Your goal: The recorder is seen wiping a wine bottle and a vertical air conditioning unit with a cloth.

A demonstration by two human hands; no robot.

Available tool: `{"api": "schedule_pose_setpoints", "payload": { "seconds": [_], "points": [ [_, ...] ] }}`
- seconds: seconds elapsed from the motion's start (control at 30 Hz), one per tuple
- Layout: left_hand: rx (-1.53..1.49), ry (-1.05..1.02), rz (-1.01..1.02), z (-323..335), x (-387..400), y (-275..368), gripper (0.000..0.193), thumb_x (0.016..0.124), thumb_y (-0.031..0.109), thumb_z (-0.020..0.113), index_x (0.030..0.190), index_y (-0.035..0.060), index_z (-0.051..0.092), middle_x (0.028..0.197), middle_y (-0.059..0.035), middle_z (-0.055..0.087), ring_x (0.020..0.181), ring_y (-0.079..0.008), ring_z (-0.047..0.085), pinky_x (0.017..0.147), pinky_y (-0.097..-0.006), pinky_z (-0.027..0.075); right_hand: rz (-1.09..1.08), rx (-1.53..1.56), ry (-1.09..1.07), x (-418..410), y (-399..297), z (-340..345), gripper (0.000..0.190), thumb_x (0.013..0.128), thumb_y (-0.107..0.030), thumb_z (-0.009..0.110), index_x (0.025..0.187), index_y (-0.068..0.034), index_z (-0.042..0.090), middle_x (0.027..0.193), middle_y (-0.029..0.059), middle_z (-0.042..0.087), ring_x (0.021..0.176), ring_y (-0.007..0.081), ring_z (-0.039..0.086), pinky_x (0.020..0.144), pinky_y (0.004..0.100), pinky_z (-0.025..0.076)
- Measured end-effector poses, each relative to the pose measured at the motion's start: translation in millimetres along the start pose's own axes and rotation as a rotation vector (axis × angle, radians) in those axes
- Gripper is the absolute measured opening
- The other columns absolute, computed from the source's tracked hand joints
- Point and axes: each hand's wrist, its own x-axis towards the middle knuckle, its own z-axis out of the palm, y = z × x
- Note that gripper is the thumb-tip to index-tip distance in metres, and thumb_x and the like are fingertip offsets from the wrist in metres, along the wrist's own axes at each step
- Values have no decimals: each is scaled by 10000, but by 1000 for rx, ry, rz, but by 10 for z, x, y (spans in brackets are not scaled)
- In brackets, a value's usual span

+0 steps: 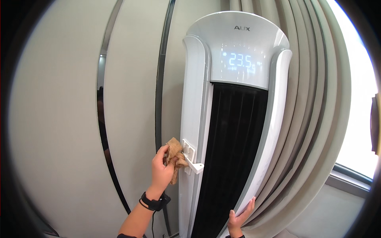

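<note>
A tall white floor-standing AUX air conditioner (196,98) stands before me, its lit display (240,61) near the top and a dark louvred outlet (235,136) down the front. My left hand (163,165) pinches a crumpled brown cloth (175,150) against the unit's left side. Beside the cloth, a white plastic bracket (188,151) with a projecting arm (196,168) is fixed to the side panel. Lower down, my right hand (239,218) rests with spread fingers on the right side panel (275,116) and holds nothing.
Long beige curtains (315,119) hang close along the unit's right side. Past them is a bright window (354,125) with a dark sill (349,184). On the left, a beige panelled wall (65,119) has dark glossy strips. A black cord (153,223) hangs below my left wrist.
</note>
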Motion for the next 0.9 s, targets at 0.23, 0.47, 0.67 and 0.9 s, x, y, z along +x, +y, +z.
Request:
{"api": "schedule_pose_setpoints", "payload": {
  "seconds": [0.23, 0.47, 0.67, 0.9],
  "points": [
    [-305, -144, -202, 83, -26, -136, 493, 998, 112, 524, 1434, -52, 362, 1274, -128, 559, 1191, -185, 532, 1034, -313, 408, -9, -8, -10, 25, -25, 10, 888, 886, -582, 563, 1481, 7, 265, 1535, 235, 264, 1430, 399, 257, 1162, 497, 201],
    [-261, -118, -95, 73, -109, -81, 323, 937, 48, 602, 1240, -28, 518, 1192, -102, 569, 1126, -191, 549, 990, -327, 428, -6, -21, -1, 15, -16, 18, 881, 889, -587, 555, 1483, -5, 266, 1535, 226, 269, 1432, 394, 257, 1163, 496, 202],
    [-127, -63, -10, 108, 224, 175, 251, 892, -32, 604, 1133, -37, 534, 1134, -104, 572, 1048, -197, 580, 933, -312, 446, -25, -23, -10, -1, -30, -6, 869, 878, -537, 596, 1480, -7, 263, 1532, 249, 269, 1422, 419, 270, 1157, 515, 215],
    [-142, -251, 13, -16, 198, 208, 225, 831, -59, 621, 1054, -60, 588, 1071, -107, 568, 1027, -250, 588, 907, -318, 458, -63, -29, 19, 46, -15, -37, 869, 892, -529, 577, 1492, 13, 258, 1550, 232, 255, 1439, 387, 249, 1172, 476, 190]
  ]
}}
